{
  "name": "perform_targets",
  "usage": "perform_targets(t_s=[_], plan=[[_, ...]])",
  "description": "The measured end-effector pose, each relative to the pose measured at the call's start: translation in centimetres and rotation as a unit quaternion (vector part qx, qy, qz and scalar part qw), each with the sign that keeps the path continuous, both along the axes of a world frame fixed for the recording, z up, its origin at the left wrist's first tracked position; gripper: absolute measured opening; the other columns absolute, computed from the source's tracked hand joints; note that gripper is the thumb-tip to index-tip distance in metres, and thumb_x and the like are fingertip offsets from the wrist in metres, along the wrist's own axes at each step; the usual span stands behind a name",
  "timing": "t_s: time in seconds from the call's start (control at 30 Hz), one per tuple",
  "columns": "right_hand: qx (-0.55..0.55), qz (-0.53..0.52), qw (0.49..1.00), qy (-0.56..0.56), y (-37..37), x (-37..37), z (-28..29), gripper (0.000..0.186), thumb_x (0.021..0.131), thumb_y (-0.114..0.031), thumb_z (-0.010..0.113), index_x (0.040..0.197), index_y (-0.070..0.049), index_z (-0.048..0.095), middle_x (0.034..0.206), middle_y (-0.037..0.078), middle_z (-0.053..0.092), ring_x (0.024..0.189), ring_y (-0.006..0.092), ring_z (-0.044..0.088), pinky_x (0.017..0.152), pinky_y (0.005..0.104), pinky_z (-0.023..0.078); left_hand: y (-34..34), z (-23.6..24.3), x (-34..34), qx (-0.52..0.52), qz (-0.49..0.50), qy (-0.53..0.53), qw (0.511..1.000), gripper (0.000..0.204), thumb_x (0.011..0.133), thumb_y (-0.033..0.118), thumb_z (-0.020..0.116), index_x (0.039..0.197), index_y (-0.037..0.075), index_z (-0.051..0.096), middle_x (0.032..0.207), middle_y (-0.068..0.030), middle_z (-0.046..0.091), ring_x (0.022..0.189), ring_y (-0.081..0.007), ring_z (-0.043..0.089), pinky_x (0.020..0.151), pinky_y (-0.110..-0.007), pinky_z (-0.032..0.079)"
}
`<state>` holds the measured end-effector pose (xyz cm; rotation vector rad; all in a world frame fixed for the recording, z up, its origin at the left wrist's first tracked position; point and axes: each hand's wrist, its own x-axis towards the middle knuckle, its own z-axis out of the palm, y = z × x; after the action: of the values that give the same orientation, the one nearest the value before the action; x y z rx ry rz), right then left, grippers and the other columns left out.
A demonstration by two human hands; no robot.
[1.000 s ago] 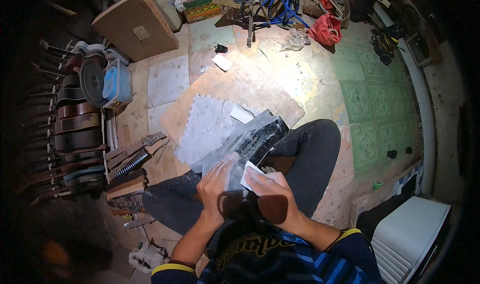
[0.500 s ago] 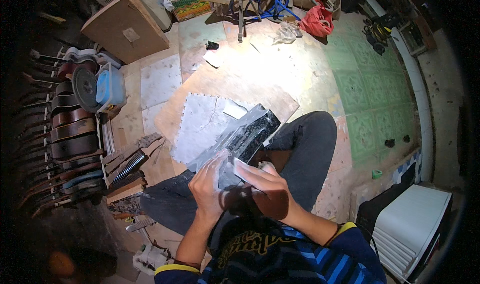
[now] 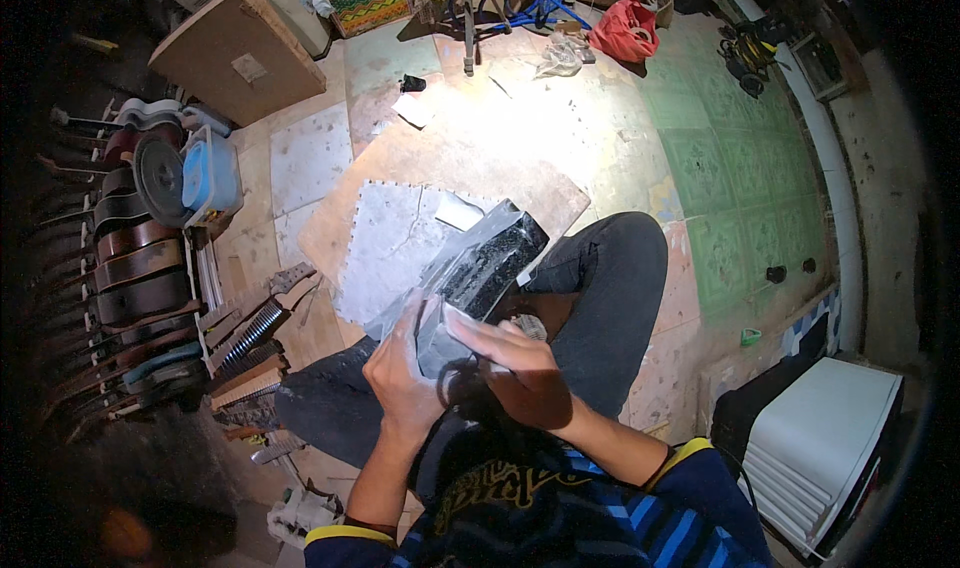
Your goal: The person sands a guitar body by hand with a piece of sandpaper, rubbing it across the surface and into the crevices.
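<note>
A long, black, angular block (image 3: 495, 263), coated with whitish dust, lies slantwise over my lap, its far end pointing up and right. My left hand (image 3: 405, 363) is closed around its near left side, with dust whitening the fingers. On the near right part of the block, my right hand (image 3: 515, 368) presses with fingers held together. A pale strip runs along those fingers; whether it is a thin sheet or dust I cannot make out. Beyond the block, a small white piece (image 3: 459, 211) rests on a grey-white, notched-edge mat (image 3: 385, 238).
The mat lies on a brown board (image 3: 335, 203) on the tiled floor. Guitar bodies (image 3: 145, 288) line the left, near guitar necks (image 3: 290, 280) and a clear tub (image 3: 225, 183). A large brown panel (image 3: 240, 53) leans behind. A white ridged case (image 3: 820, 448) stands at the right.
My right hand has shifted slightly left along the block, toward my left hand. The block stays in my left hand's hold. The whole view has shifted a little.
</note>
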<state>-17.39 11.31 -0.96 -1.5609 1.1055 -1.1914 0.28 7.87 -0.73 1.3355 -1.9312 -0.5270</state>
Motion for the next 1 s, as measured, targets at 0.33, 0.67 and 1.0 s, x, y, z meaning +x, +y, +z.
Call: perform_targets(t_s=[0.33,0.67,1.0], plan=[[-0.010,-0.029,0.999,-0.017,1.9,0.4,-1.5,0.039,0.102,-0.008,0.051,0.138,-0.005,0.064,0.142,0.022,0.064,0.114,0.0364,0.069,0.092,0.0459,0.048,-0.2,0.4,0.1,-0.008,0.011,-0.023,1.000,0.082,0.071,0.031,0.092,0.135,-0.009,0.061,0.115,-0.0243,0.074,0.097,-0.0360,0.076,0.085,-0.040,0.060],[-0.016,-0.054,0.998,0.032,1.5,0.5,-1.2,0.041,0.098,0.000,0.050,0.136,-0.009,0.064,0.128,0.020,0.071,0.087,0.0346,0.067,0.081,0.0454,0.050,-0.5,0.8,0.0,0.014,0.017,-0.038,0.999,0.077,0.066,0.013,0.090,0.136,-0.005,0.061,0.120,-0.0219,0.074,0.107,-0.0338,0.075,0.092,-0.039,0.058],[-0.122,-0.132,0.953,0.245,-0.9,-0.4,-2.4,0.046,0.082,0.006,0.059,0.123,-0.006,0.075,0.134,0.015,0.070,0.072,0.0274,0.058,0.066,0.0381,0.041,-1.6,0.8,0.4,-0.006,0.002,-0.028,1.000,0.060,0.068,0.014,0.090,0.122,-0.001,0.070,0.115,-0.0174,0.076,0.102,-0.0334,0.076,0.090,-0.039,0.059]])
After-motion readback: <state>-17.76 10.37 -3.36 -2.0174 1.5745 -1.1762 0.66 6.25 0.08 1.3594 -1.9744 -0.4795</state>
